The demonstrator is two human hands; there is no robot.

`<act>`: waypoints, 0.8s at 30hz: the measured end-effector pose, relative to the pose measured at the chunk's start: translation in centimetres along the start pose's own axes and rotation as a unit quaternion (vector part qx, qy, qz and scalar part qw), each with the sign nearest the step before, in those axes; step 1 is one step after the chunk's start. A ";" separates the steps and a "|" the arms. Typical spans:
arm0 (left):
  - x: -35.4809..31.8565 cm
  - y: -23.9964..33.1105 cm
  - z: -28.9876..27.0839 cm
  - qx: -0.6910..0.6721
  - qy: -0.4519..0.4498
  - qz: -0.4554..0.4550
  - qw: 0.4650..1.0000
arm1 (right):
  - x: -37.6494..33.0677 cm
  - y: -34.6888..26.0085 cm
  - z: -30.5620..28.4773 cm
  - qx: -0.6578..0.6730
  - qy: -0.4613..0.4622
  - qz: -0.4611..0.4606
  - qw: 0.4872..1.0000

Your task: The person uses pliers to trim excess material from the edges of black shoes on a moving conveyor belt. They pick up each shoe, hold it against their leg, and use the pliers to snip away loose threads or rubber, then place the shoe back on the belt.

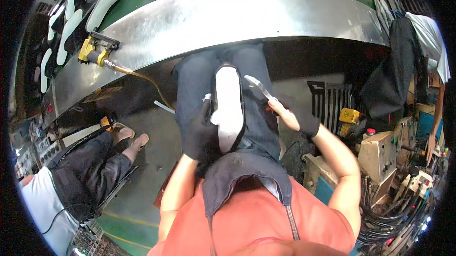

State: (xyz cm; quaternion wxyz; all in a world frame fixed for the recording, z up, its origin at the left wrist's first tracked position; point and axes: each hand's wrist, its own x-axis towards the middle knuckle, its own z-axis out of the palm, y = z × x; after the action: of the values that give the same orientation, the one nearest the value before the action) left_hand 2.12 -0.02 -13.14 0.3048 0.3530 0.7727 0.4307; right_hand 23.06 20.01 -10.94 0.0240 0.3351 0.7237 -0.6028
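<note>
Left hand [202, 135], gloved, clamps the upturned shoe [228, 108] on the lap; right hand [292, 118] grips a metal tool [260, 88] poised just beside the sole. Next calls for steady placement.

Left hand [202, 135], in a black glove, grips a shoe [229, 108] from the side; the shoe lies sole-up on the lap, white insole surface showing, black upper around it. Right hand [295, 118] holds a metal tool [260, 87], tip just beside the shoe's toe end. Steel bench [247, 13] ahead carries a yellow pneumatic tool [95, 51]. Another seated person [85, 170] at left.
</note>
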 end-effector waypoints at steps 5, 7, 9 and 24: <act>-1.4 0.3 2.1 0.004 -0.030 -0.049 0.998 | 4.4 -3.2 -4.3 -0.161 -0.261 0.014 0.952; -1.4 0.0 0.6 0.149 -0.092 0.068 0.982 | 5.8 -7.8 -4.7 -0.271 -0.328 0.050 0.904; -0.7 4.1 -1.1 0.170 -0.186 -0.011 0.968 | 6.1 -9.7 -3.9 -0.347 -0.344 0.019 0.872; 1.7 0.5 5.6 0.090 0.067 0.067 0.991 | 5.0 -8.7 -4.2 -0.207 -0.347 0.113 0.908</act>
State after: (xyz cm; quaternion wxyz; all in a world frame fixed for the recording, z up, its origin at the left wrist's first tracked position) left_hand 5.68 4.07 -15.46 0.1896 0.4004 0.8017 0.4012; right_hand 16.31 25.64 -4.55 0.4104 0.1717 0.7357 -0.5107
